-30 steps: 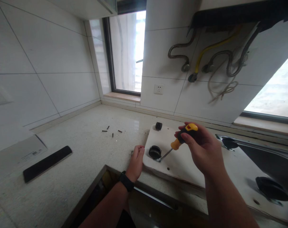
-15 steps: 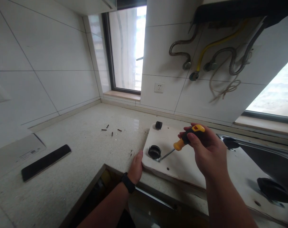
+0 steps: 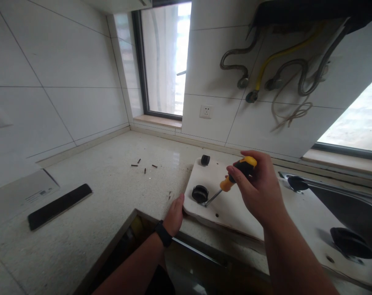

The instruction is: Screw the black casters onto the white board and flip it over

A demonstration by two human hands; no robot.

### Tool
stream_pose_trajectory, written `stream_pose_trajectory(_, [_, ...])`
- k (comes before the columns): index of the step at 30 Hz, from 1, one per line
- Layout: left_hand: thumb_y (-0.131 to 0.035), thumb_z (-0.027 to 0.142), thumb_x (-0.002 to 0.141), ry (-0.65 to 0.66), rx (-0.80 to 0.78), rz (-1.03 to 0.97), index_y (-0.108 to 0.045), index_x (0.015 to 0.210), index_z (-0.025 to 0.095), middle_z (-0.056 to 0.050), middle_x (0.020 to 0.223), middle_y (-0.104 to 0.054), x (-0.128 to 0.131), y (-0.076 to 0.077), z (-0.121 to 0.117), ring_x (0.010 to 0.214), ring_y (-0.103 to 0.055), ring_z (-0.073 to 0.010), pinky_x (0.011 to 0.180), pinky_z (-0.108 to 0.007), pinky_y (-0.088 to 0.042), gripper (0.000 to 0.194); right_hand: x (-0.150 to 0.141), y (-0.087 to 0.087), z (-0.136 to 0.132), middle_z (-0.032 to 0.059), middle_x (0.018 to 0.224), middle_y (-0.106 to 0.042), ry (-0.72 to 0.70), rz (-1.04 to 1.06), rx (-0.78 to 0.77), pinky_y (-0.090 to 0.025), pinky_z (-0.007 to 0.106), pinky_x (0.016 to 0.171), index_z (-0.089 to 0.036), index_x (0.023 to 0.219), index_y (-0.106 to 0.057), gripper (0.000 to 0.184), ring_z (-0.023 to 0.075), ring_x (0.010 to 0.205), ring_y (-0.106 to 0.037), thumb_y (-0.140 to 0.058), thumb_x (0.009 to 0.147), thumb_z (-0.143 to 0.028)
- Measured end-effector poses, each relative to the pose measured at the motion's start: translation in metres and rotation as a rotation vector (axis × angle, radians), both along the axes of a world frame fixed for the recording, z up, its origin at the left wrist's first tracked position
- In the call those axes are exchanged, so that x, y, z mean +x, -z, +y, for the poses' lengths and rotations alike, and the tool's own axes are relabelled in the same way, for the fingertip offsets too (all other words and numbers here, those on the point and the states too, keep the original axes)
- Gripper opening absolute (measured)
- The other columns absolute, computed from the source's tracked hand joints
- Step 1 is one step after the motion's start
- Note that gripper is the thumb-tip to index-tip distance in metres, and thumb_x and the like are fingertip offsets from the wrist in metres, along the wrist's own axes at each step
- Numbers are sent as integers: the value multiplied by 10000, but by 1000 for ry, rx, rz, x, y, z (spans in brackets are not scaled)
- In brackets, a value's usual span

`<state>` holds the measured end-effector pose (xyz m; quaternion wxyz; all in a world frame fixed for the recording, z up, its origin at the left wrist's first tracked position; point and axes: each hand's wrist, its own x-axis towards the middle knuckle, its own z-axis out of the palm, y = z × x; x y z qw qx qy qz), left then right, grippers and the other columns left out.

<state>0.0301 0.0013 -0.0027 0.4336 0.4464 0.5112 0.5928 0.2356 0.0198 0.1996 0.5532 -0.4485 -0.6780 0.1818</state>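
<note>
A white board (image 3: 235, 209) lies on the countertop with black caster wheels mounted on its upper side. My left hand (image 3: 175, 214), with a dark watch on the wrist, holds the board's left edge, its fingers together. In my right hand (image 3: 259, 188) is a yellow-and-black screwdriver (image 3: 225, 184), fingers wrapped round its handle. It slants down to the left, its tip at the metal plate of the near-left caster (image 3: 200, 194). Another caster (image 3: 205, 159) sits at the far-left corner. A bare hole (image 3: 217, 215) shows near the front edge.
Several loose screws (image 3: 145, 171) lie on the speckled countertop (image 3: 118, 192). A long dark strip (image 3: 60, 207) and a flat box (image 3: 26, 194) are at the left. Below is an open drawer or cabinet (image 3: 186, 262). The sink (image 3: 342, 209) lies to the right; hoses (image 3: 266, 61) hang on the wall.
My right hand and the screwdriver handle have shifted slightly left, and the hand has turned around the handle. The tip stays at the caster plate; my left hand stays at the board's edge.
</note>
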Motion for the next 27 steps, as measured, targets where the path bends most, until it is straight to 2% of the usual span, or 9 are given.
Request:
stream_pose_trajectory(2, [-433, 678, 1005, 2, -10, 5, -704, 934, 170, -126, 1000, -754, -1, -1, -1, 1029, -658, -289, 1060, -431, -489, 580, -1, -6, 0, 72, 1078, -701, -85, -89, -4, -651, 490, 840, -276, 1390, -551, 577, 230, 900, -715, -696, 913, -566])
stream_pose_trajectory(5, [-412, 731, 982, 21, -50, 26, -677, 911, 178, -108, 952, -728, -1, -6, -3, 948, -646, -275, 958, -413, -523, 618, -1, -12, -1, 98, 1314, -668, -309, -22, -95, -644, 496, 912, -312, 1459, -525, 548, 226, 1008, -722, -637, 968, -528])
stream_pose_trajectory(8, [-393, 798, 947, 25, -90, 54, -651, 887, 185, -97, 923, -701, -2, -11, -5, 908, -629, -270, 887, -407, -525, 668, 2, -15, -2, 86, 1286, -700, -481, 83, -189, -647, 501, 945, -327, 1473, -518, 550, 234, 1045, -747, -677, 963, -459])
stream_pose_trajectory(14, [-399, 859, 903, 32, -86, 49, -638, 872, 190, -91, 904, -681, -3, -11, -5, 922, -610, -275, 887, -407, -518, 711, 16, -17, 3, 75, 1353, -702, -607, 85, -264, -640, 541, 996, -378, 1473, -551, 527, 274, 1162, -741, -691, 966, -377])
stream_pose_trajectory(16, [-392, 871, 897, 47, -81, 51, -636, 862, 196, -83, 881, -674, -4, -11, -4, 911, -602, -273, 867, -405, -523, 719, 15, -18, 4, 66, 1238, -743, -560, 53, -230, -662, 537, 942, -344, 1371, -620, 442, 280, 1096, -763, -721, 943, -387])
stream_pose_trajectory(19, [-387, 889, 887, 75, -75, 55, -621, 813, 209, -65, 832, -653, -5, -11, -4, 859, -588, -260, 823, -399, -528, 723, 8, -21, 3, 65, 1105, -774, -364, -22, -173, -667, 553, 891, -282, 1195, -662, 369, 292, 980, -785, -767, 893, -466])
stream_pose_trajectory(24, [-423, 906, 863, 82, -85, 48, -594, 749, 221, -46, 764, -625, -6, -12, -4, 802, -570, -247, 763, -388, -523, 715, -8, -22, -7, 94, 999, -804, 63, -188, -93, -651, 571, 815, -259, 1081, -659, 512, 336, 893, -786, -771, 800, -673])
stream_pose_trajectory(27, [-413, 899, 874, 86, -90, 49, -593, 765, 215, -42, 769, -619, -6, -10, -4, 772, -559, -235, 714, -375, -512, 715, -9, -23, -10, 103, 944, -804, 171, -251, -68, -638, 603, 821, -249, 1072, -684, 558, 346, 841, -782, -768, 774, -714])
